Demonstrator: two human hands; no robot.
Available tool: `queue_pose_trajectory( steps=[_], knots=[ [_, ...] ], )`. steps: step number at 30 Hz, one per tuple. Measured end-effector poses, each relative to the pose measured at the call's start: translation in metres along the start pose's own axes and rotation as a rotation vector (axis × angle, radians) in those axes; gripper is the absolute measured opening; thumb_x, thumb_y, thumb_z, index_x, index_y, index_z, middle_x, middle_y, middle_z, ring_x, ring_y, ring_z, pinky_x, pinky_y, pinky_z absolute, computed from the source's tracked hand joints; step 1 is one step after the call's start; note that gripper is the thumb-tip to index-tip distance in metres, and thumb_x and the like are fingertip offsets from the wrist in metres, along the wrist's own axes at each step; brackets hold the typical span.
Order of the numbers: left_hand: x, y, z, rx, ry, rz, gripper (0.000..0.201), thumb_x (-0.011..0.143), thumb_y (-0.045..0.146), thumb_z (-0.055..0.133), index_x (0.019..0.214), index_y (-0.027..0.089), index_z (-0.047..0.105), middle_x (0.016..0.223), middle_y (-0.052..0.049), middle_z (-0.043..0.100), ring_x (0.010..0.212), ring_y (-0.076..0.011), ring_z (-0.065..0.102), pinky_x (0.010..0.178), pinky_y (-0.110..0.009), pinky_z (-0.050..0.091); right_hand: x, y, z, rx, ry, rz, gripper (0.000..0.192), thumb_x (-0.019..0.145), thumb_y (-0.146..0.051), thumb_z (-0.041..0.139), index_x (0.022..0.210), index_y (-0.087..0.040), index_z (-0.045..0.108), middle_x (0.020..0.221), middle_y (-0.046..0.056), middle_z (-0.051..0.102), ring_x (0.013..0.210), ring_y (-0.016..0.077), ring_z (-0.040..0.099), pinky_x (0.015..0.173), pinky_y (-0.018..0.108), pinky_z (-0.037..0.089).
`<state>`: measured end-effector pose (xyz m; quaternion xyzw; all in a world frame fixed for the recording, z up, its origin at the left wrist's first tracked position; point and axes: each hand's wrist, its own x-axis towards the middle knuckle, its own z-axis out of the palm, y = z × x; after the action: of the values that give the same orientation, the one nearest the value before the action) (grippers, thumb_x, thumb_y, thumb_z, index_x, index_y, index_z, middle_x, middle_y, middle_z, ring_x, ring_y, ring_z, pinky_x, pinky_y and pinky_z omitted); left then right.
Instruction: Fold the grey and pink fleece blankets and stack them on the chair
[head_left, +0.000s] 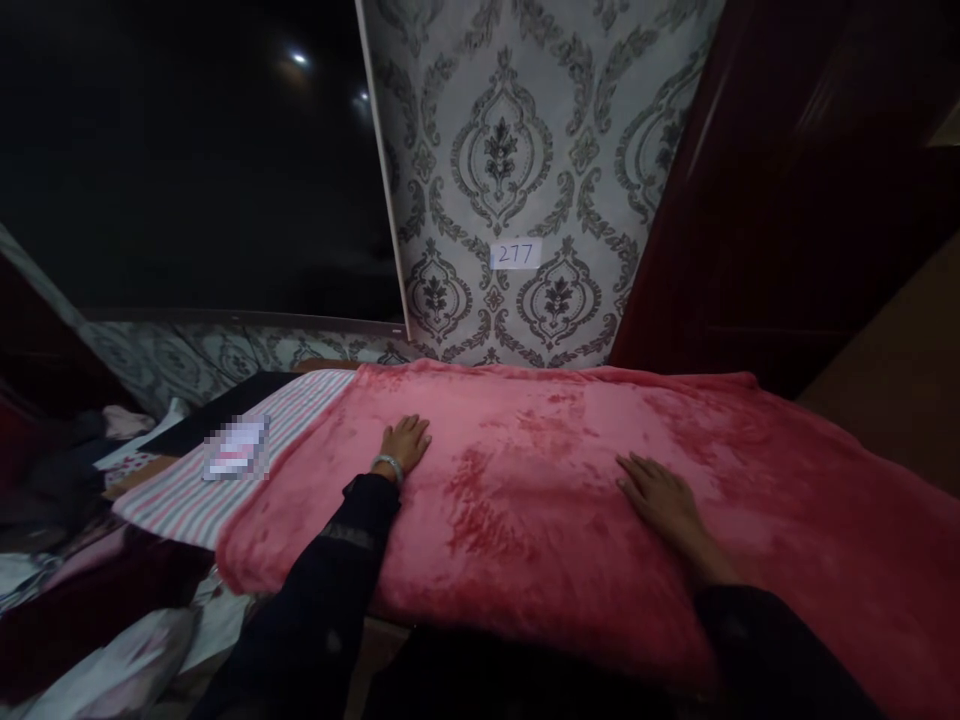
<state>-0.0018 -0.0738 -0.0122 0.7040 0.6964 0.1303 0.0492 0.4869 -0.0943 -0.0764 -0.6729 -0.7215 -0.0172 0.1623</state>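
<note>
1. Pink fleece blanket (570,470): spread flat over a raised surface in front of the person, running from the striped cloth on the left to the lower right edge of the view; its near edge hangs over the front, and its pile shows darker brushed streaks near the middle.
2. Patterned wallpaper (525,150): grey damask panel behind the blanket, bearing a small white label (515,254) marked "277".
3. Striped cloth (225,470): pink, white and grey stripes, lying under the blanket's left end, part of it blurred out.
4. Heap of clothes and bags (90,600): dim, at lower left, beside the covered surface.
5. Right hand (664,495): palm down on the blanket right of centre, fingers straight, lying close together and pointing up and left; dark sleeve at the wrist.
6. Left hand (405,442): resting on the blanket near its left end, fingers curled loosely and close together, gripping nothing visible; a pale bangle (388,466) circles the wrist above a dark sleeve.
</note>
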Motion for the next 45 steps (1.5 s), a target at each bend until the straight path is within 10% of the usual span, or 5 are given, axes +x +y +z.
queue_pose_trajectory(
  steps=[11,21,45],
  knots=[
    [0.059,0.023,0.003,-0.176,-0.025,0.179,0.024,0.088,0.023,0.063,0.109,0.023,0.075,0.117,-0.005,0.072,0.114,-0.0197,0.063,0.104,-0.033,0.045,0.102,-0.084,0.003,0.461,0.000,-0.160,0.022,0.073,-0.026,0.057,0.086,-0.021,0.074,0.098,0.009,0.076,0.093,0.0244,0.070,0.084,0.034,0.054],
    [0.049,0.020,0.020,-0.211,0.045,0.195,0.019,0.082,0.029,0.072,0.100,0.023,0.071,0.112,-0.005,0.069,0.110,-0.0233,0.060,0.098,-0.040,0.042,0.098,-0.081,0.056,0.590,0.094,-0.259,0.031,0.078,-0.043,0.052,0.091,-0.022,0.072,0.097,0.009,0.074,0.095,0.0264,0.067,0.089,0.042,0.052],
    [0.055,0.037,0.015,-0.208,0.174,0.160,0.017,0.088,0.010,0.048,0.081,0.021,0.060,0.099,-0.007,0.070,0.102,-0.0216,0.059,0.094,-0.037,0.042,0.094,-0.106,0.027,0.235,0.199,-0.176,0.021,0.088,-0.018,0.047,0.074,-0.022,0.061,0.082,0.009,0.066,0.083,0.0246,0.057,0.072,0.034,0.038]
  ],
)
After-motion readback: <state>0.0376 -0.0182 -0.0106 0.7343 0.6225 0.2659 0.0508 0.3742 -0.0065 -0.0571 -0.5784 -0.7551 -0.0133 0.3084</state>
